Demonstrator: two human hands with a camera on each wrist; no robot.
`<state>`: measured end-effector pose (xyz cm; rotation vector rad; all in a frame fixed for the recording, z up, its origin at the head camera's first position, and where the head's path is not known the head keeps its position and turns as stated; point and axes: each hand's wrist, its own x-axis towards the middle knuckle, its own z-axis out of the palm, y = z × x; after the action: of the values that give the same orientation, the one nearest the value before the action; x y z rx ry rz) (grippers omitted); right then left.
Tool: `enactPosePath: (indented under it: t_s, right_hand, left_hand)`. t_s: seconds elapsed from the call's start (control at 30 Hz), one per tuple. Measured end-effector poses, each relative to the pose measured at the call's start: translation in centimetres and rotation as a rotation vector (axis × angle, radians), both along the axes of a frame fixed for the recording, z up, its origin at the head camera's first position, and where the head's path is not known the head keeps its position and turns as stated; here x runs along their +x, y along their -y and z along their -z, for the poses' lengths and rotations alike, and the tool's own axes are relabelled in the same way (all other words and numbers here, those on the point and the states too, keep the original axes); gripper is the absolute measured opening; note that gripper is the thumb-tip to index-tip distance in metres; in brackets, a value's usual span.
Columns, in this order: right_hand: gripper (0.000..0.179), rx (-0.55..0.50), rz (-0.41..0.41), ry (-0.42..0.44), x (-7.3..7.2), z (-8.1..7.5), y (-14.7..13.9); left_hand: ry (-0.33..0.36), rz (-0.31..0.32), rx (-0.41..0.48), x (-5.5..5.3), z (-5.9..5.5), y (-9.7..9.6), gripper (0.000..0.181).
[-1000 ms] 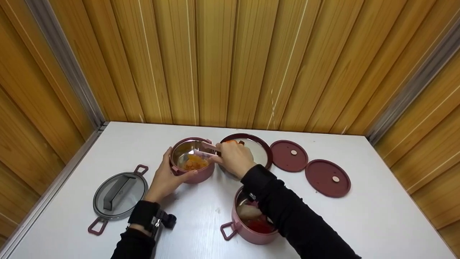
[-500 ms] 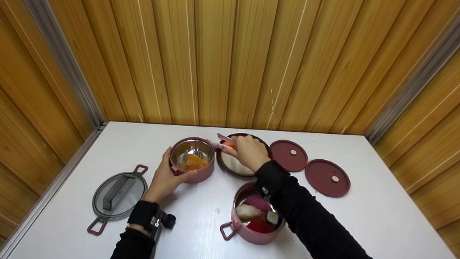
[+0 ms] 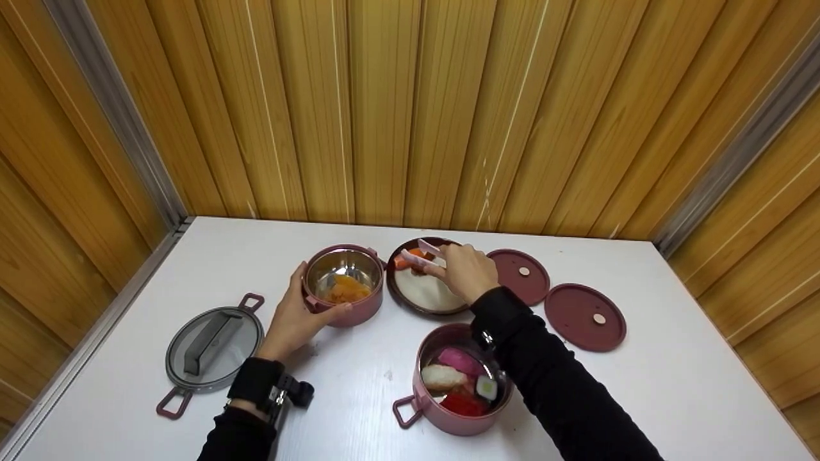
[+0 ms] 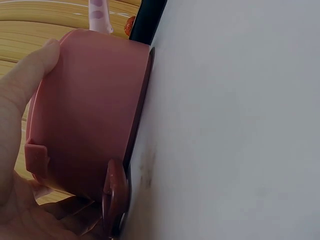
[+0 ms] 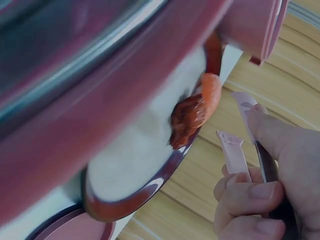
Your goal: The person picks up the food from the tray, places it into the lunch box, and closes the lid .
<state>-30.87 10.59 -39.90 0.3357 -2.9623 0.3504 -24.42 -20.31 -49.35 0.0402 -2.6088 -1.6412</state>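
Note:
My left hand (image 3: 301, 320) grips the side of a small pink pot (image 3: 362, 312), thumb near its rim. A yellow-orange food piece (image 3: 348, 289) lies inside the pot. My right hand (image 3: 471, 274) holds pink patterned tongs (image 3: 418, 258) over a dark-rimmed plate (image 3: 428, 293). The tongs' tips stand apart with nothing between them in the right wrist view. Near the plate's far left rim lie an orange piece (image 5: 212, 94) resembling shrimp and a glossy brown piece (image 5: 187, 120). The left wrist view shows the pot's outer wall (image 4: 90, 110) close up, its base at the white table.
A larger pink pot (image 3: 448, 419) with several food pieces stands in front, under my right forearm. Two maroon lids (image 3: 512, 285) lie at the right. At the left lies a grey transparent lid (image 3: 218, 346) with two loops. A wood-patterned wall (image 3: 410, 115) rises behind the table.
My right hand has drawn the tongs out of the small pot and moved right, over the plate. The larger pot's contents are now more exposed. My left hand has stayed on the small pot.

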Motion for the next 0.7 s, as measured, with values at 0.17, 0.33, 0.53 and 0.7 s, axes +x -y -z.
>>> enactPosePath:
  t_s: [0.17,0.33,0.53,0.7]
  right_hand:
    - [0.045,0.024,0.05,0.002,-0.13,0.48,-0.41]
    - [0.053,0.033,0.068,-0.002,-0.16,0.74,-0.59]
    - [0.045,0.055,0.057,0.02,-0.07,0.53,-0.68]
    - [0.046,0.059,0.055,0.033,-0.09,0.05,-0.86]
  left_hand:
    - [0.004,0.002,0.007,0.01,0.01,0.05,0.132]
    - [0.006,0.003,-0.002,0.03,-0.04,0.1,0.131]
    - [0.004,0.005,-0.015,-0.02,0.02,0.07,0.131]
    - [-0.004,0.005,-0.027,-0.11,-0.07,0.04,0.13]
